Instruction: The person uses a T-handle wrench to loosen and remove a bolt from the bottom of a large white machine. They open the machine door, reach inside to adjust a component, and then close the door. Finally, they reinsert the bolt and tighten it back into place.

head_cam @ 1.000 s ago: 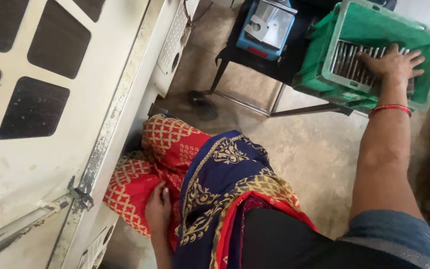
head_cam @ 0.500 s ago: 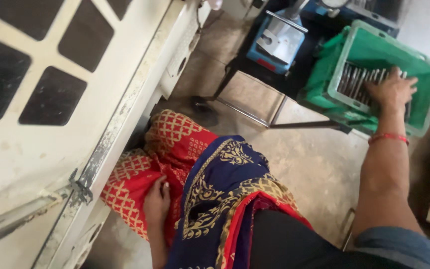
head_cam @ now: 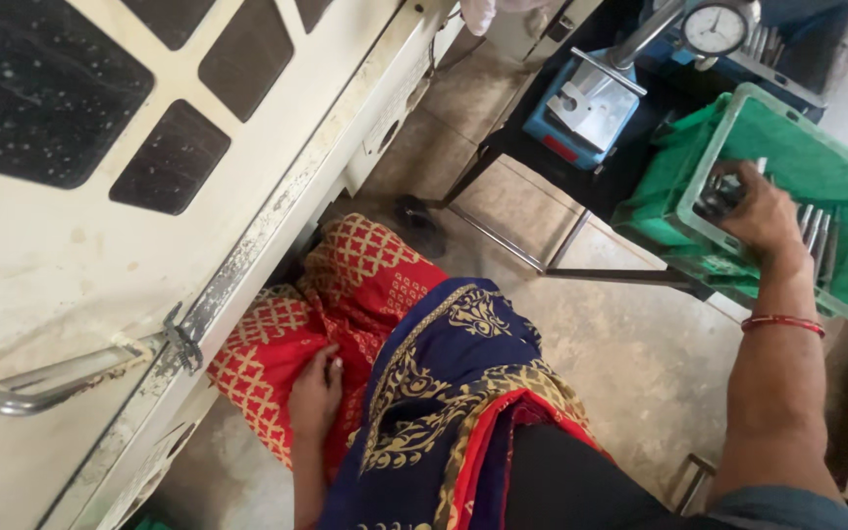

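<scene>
My right hand (head_cam: 758, 211) reaches into a green plastic crate (head_cam: 841, 132) at the upper right and closes around several thin metal rods (head_cam: 718, 194) lying inside. More rods (head_cam: 815, 231) show beside the hand. My left hand (head_cam: 314, 393) rests flat on the red patterned cloth (head_cam: 355, 285) over my lap, fingers apart, holding nothing. A red bangle (head_cam: 782, 322) circles my right wrist. A blue and gold cloth (head_cam: 453, 363) drapes across me.
A cream machine housing (head_cam: 100, 226) with dark panels and a metal handle (head_cam: 41, 383) fills the left. A blue gauge stand with a round dial (head_cam: 714, 27) sits on a dark frame table (head_cam: 542, 177) beside the crate. Bare concrete floor (head_cam: 630, 353) lies between.
The view has shifted closer. My right hand has gone from lying flat on the rods to curling its fingers around some at the crate's left side. The left hand stays on my lap.
</scene>
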